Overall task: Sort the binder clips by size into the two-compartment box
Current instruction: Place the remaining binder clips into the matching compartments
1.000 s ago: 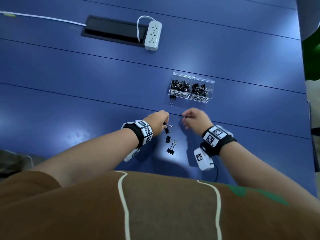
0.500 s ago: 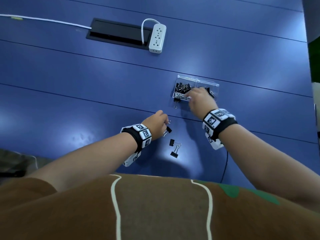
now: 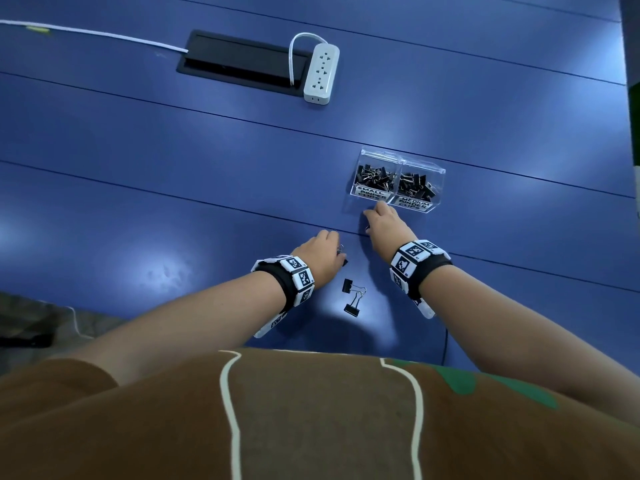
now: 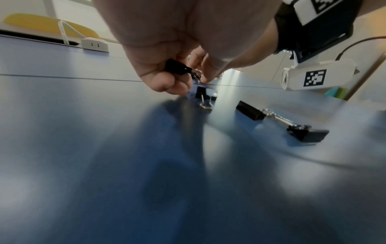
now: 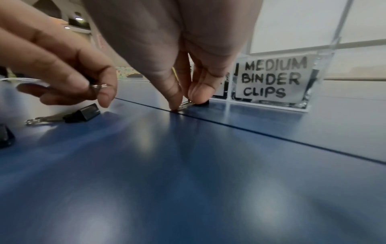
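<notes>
A clear two-compartment box (image 3: 434,174) stands on the blue table, labelled small on the left and medium (image 5: 271,77) on the right, with several black clips in each side. My right hand (image 3: 372,220) is down on the table just in front of the box. Its thumb and fingertips (image 5: 199,95) pinch a small black clip (image 5: 203,103) that lies there. My left hand (image 4: 188,77) hovers low to the left and grips a black binder clip (image 4: 175,67). Another clip (image 4: 201,94) lies just under it. Two linked clips (image 3: 351,297) lie nearer to me.
A white power strip (image 3: 321,74) and a black cable hatch (image 3: 239,64) sit far back on the table. A white cable (image 3: 97,34) runs off to the left. The table's near edge is at my body.
My right hand has come back from over the box down to the table in front of it, onto the small clip. My left hand has stayed put, holding its clip.
</notes>
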Demonstrator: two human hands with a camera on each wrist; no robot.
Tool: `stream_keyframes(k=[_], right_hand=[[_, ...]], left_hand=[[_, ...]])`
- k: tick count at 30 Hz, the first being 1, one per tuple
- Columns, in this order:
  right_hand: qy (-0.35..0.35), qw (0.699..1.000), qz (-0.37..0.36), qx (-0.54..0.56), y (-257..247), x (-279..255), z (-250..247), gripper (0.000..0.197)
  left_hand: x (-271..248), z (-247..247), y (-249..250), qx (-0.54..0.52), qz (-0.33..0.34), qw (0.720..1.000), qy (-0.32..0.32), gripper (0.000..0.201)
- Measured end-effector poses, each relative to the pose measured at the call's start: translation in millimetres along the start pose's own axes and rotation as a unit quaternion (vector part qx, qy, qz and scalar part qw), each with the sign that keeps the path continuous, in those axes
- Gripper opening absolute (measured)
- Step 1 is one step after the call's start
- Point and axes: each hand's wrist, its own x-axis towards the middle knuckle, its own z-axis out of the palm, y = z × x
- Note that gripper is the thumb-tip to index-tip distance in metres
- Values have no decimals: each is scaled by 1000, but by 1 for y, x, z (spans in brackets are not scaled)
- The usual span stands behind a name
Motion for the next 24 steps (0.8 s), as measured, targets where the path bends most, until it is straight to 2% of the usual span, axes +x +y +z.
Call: stream_keyframes(k=[5,9,12,15,19,24], right_hand=[[56,995,62,56,9,-16,4,19],[51,995,68,58,16,-34,14,16],[46,988,83,125,21,-41,12,8],[127,964,104,209,29,-41,-6,12],[239,944,94,207,46,-25,-51,13],[220,956,96,168,58,-9,-73,20]], left_hand=[[4,3,2,32,12,999,-1,22],[6,0,3,30,24,999,-12,20],[9,2,6,42,38,998,-18,14],[11,7,5,39,40,998,-18,12],[8,13,6,22,41,999,-1,14],[7,11,10,18,58,998,2,26]])
